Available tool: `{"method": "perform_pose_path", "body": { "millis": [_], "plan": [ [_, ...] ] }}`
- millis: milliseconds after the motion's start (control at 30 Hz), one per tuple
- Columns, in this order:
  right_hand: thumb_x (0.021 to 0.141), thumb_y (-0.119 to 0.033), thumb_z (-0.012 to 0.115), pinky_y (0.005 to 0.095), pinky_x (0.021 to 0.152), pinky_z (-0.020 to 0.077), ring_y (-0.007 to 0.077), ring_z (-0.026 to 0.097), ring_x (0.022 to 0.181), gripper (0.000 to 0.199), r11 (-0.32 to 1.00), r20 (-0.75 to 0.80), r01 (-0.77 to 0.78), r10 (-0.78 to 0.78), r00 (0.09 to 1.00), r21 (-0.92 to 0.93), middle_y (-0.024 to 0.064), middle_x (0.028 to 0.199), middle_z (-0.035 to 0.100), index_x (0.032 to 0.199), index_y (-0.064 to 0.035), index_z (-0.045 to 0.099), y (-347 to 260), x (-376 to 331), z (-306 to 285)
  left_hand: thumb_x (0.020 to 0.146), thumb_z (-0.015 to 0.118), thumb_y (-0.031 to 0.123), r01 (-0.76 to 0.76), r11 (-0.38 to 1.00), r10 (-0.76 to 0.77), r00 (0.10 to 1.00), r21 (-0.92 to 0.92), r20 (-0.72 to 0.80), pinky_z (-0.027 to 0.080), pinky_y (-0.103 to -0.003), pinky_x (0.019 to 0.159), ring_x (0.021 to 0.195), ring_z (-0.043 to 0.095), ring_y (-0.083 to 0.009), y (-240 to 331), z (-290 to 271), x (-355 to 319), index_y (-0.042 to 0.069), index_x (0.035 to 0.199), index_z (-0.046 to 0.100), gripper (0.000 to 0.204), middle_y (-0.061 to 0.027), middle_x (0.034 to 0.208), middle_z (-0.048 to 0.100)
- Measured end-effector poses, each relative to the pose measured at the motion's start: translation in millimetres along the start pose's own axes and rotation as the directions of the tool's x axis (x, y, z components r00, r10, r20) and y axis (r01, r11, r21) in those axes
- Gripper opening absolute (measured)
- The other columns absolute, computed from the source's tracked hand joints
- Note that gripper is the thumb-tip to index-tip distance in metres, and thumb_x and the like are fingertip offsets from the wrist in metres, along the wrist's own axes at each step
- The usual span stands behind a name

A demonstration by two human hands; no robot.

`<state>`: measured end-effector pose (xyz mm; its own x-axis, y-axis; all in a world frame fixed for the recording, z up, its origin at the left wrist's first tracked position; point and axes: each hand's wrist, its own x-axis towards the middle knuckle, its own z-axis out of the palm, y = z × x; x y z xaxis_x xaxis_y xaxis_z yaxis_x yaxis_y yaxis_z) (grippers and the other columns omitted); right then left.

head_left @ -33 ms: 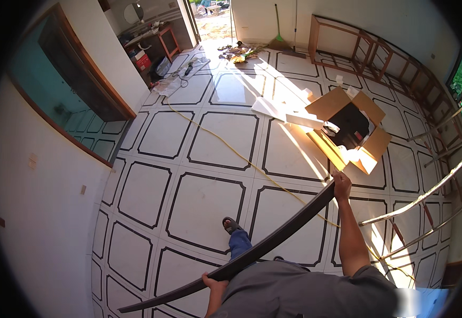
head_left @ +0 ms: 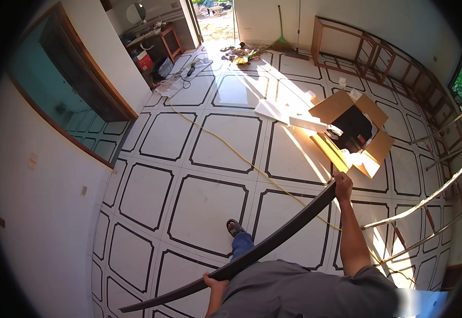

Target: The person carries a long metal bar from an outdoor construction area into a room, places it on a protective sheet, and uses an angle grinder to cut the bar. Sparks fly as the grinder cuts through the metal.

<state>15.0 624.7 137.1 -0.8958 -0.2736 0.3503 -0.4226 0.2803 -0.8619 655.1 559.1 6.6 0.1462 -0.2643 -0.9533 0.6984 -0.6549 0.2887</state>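
A long dark strip spans seven o'clock to just past three. The right hand clasps its upper end; the left hand grips it at six, fingers probably curled underneath. An open cardboard box lies toward two o'clock.

The person's right arm extends forward, nearly straight, the right hand curled in a grip, while the left hand grips low beside the torso.

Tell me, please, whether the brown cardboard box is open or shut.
Open: the brown cardboard box has its flaps spread outward, showing something black inside.
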Motion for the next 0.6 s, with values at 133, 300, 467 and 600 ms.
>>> {"method": "perform_pose_path", "body": {
  "millis": [133, 300, 467, 600],
  "plan": [
    [0.100, -0.039, 0.070, 0.0342, 0.069, 0.0476, 0.0142, 0.060, 0.072, 0.044, 0.993, 0.125, -0.089, 0.098, 0.987, -0.078, 0.0086, 0.073, 0.067, 0.089, 0.0041, 0.076, -67, 74, 124, 0.078, 0.064, 0.062, 0.004, 0.999, -0.003, 1.000, 0.033, -0.025, 0.049, -0.060, 0.103, 0.117, 0.063, -0.0390, 87, 136, 7, 0.012, 0.128, 0.063, 0.071, -0.0149, 0.133, 0.064],
    [0.101, -0.042, 0.069, 0.0339, 0.073, 0.0491, 0.0154, 0.064, 0.077, 0.047, 0.995, 0.034, -0.090, 0.089, 0.995, 0.036, 0.0104, 0.079, 0.072, 0.095, 0.0040, 0.078, -110, 141, 245, 0.081, 0.066, 0.051, 0.039, 0.969, -0.003, 0.989, -0.245, 0.145, 0.053, -0.061, 0.106, 0.123, 0.062, -0.0409, 171, 276, 28, 0.014, 0.135, 0.059, 0.066, -0.0154, 0.137, 0.063],
    [0.100, -0.043, 0.068, 0.0344, 0.073, 0.0482, 0.0148, 0.061, 0.075, 0.048, 0.987, 0.066, -0.157, 0.159, 0.985, -0.038, 0.0080, 0.077, 0.071, 0.093, 0.0035, 0.078, -114, 199, 346, 0.082, 0.066, 0.049, 0.043, 0.971, -0.014, 0.992, -0.235, 0.126, 0.055, -0.059, 0.103, 0.123, 0.063, -0.0380, 229, 393, 50, 0.015, 0.135, 0.059, 0.064, -0.0133, 0.138, 0.063],
    [0.101, -0.045, 0.067, 0.0348, 0.073, 0.0489, 0.0157, 0.061, 0.074, 0.050, 0.984, 0.105, -0.171, 0.175, 0.979, -0.049, 0.0081, 0.074, 0.069, 0.091, 0.0034, 0.077, -97, 271, 456, 0.079, 0.068, 0.049, 0.021, 0.973, -0.003, 0.997, -0.231, 0.079, 0.056, -0.059, 0.100, 0.116, 0.066, -0.0384, 255, 494, 85, 0.015, 0.131, 0.061, 0.062, -0.0124, 0.131, 0.066]
  ]
}}
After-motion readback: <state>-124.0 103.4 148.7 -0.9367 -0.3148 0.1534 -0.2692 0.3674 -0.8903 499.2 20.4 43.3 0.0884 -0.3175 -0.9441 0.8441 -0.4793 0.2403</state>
